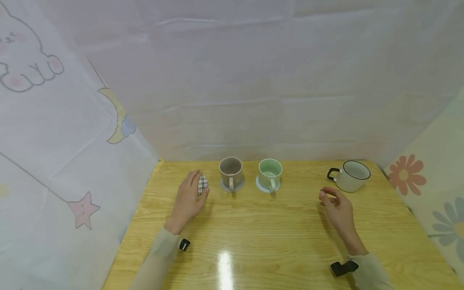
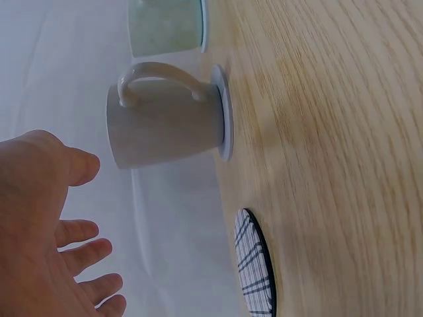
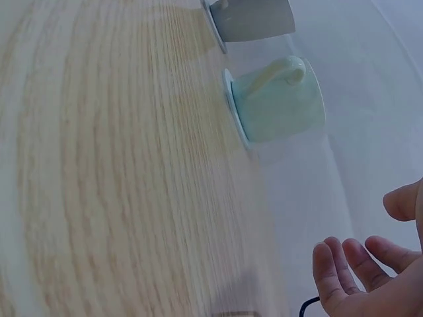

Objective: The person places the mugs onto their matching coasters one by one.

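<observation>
Over at the far right of the pale yellow wooden table (image 1: 253,225) sits a white cylindrical mug with a dark rim (image 1: 349,179), its squarish black handle (image 1: 329,173) pointing left. Can't tell if it's enamel or ceramic; either way I'd guess rigid, slick-walled and not too heavy, and a knock could chip it. Best hold is probably that handle, or fingers round the body.

At the far left lies a flat, rounded black-and-white plaid coaster (image 1: 203,185). Looks like fabric on top, so I reckon light, a bit soft, and thin enough that you'd want to pinch its edge.

Left hand (image 1: 189,193) hangs over the coaster, fingers loosely extended, thumb apart, gripping nothing; the left wrist view shows a gap below it. Right hand (image 1: 338,205) is just on the near side of the white mug, fingers gently bent with space to the thumb, also holding nothing, no contact I can see.

Between them, a taupe glossy mug (image 1: 230,167) and a mint-green glossy mug (image 1: 270,170) stand upright on thin discs (image 1: 262,187).
</observation>
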Demonstrator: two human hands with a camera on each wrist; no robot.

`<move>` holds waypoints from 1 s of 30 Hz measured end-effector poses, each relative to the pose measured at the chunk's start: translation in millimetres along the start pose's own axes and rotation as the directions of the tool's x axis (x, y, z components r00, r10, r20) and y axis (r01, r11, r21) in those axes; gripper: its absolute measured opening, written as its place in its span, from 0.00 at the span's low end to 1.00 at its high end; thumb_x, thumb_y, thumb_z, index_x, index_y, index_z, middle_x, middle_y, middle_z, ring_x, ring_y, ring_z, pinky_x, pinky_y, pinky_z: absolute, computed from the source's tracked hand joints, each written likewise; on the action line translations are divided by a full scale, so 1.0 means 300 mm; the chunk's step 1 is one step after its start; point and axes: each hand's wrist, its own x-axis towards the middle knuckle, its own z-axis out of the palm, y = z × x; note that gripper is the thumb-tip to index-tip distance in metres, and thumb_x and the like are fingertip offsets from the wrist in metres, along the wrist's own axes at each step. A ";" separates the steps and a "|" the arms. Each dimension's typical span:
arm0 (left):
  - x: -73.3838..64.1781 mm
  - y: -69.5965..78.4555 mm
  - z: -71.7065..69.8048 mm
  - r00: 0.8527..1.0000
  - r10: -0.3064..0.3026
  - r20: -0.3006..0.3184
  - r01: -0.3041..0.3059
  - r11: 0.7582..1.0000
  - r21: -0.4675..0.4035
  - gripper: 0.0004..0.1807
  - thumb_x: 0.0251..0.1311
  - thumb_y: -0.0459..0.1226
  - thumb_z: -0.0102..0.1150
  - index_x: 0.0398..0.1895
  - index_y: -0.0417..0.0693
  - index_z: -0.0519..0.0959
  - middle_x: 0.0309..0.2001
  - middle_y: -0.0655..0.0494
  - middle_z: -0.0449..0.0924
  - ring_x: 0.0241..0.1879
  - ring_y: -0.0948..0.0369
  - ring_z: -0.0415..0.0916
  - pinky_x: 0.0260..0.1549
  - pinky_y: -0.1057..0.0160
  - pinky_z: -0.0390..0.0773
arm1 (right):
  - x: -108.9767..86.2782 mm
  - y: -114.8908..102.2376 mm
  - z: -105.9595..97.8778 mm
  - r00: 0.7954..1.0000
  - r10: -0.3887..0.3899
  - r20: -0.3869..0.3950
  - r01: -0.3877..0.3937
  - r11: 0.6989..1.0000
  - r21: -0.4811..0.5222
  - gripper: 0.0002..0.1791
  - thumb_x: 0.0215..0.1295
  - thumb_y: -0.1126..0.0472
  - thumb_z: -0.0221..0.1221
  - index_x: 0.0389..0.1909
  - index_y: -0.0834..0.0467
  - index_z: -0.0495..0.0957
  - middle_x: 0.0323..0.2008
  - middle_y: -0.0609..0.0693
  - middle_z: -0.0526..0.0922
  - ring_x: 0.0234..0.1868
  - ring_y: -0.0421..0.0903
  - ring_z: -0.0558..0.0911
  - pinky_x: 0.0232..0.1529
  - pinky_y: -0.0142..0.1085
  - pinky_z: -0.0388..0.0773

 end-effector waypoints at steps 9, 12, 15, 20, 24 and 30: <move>-0.016 -0.038 -0.001 1.000 -0.019 -0.021 0.019 1.000 0.008 0.37 0.73 0.41 0.67 0.78 0.32 0.65 0.77 0.33 0.66 0.78 0.33 0.60 0.77 0.32 0.62 | 0.029 0.002 -0.019 1.000 0.001 -0.023 -0.001 1.000 0.016 0.27 0.84 0.54 0.55 0.73 0.66 0.72 0.70 0.64 0.75 0.41 0.18 0.80 0.41 0.17 0.80; -0.021 -0.050 -0.003 0.999 -0.032 -0.020 0.032 0.999 0.011 0.37 0.74 0.42 0.66 0.78 0.31 0.65 0.77 0.34 0.65 0.78 0.33 0.60 0.78 0.32 0.61 | 0.041 0.010 -0.025 0.999 0.018 -0.040 -0.018 1.000 0.011 0.27 0.84 0.53 0.55 0.73 0.66 0.73 0.70 0.65 0.75 0.45 0.17 0.79 0.41 0.15 0.79; -0.024 -0.059 -0.006 0.999 -0.047 -0.013 0.047 0.999 0.007 0.37 0.75 0.42 0.65 0.78 0.31 0.65 0.78 0.34 0.65 0.79 0.33 0.60 0.78 0.33 0.61 | 0.052 0.018 -0.031 0.997 0.040 -0.066 -0.041 0.999 -0.015 0.27 0.84 0.52 0.55 0.72 0.66 0.74 0.69 0.65 0.77 0.49 0.15 0.76 0.43 0.12 0.76; -0.028 -0.076 -0.005 0.997 -0.071 0.000 0.071 0.997 0.005 0.37 0.74 0.41 0.66 0.78 0.31 0.65 0.77 0.34 0.65 0.79 0.34 0.60 0.78 0.33 0.61 | 0.070 0.023 -0.040 0.992 0.085 -0.097 -0.089 0.995 -0.037 0.27 0.83 0.50 0.56 0.71 0.65 0.75 0.68 0.65 0.79 0.48 0.14 0.72 0.45 0.10 0.74; -0.033 -0.097 0.002 0.997 -0.079 0.002 0.078 0.997 0.009 0.37 0.73 0.40 0.66 0.77 0.30 0.65 0.76 0.33 0.66 0.78 0.34 0.61 0.77 0.33 0.63 | 0.079 0.030 -0.046 0.987 0.125 -0.103 -0.129 0.991 -0.039 0.28 0.83 0.49 0.55 0.72 0.64 0.75 0.67 0.62 0.80 0.46 0.14 0.73 0.44 0.11 0.74; -0.035 -0.138 0.014 0.995 -0.102 0.011 0.102 0.995 0.008 0.38 0.74 0.40 0.66 0.78 0.30 0.64 0.76 0.33 0.66 0.76 0.36 0.64 0.77 0.34 0.64 | 0.099 0.048 -0.055 0.982 0.148 -0.118 -0.153 0.987 -0.039 0.29 0.83 0.48 0.55 0.74 0.62 0.74 0.66 0.59 0.81 0.47 0.16 0.73 0.46 0.11 0.74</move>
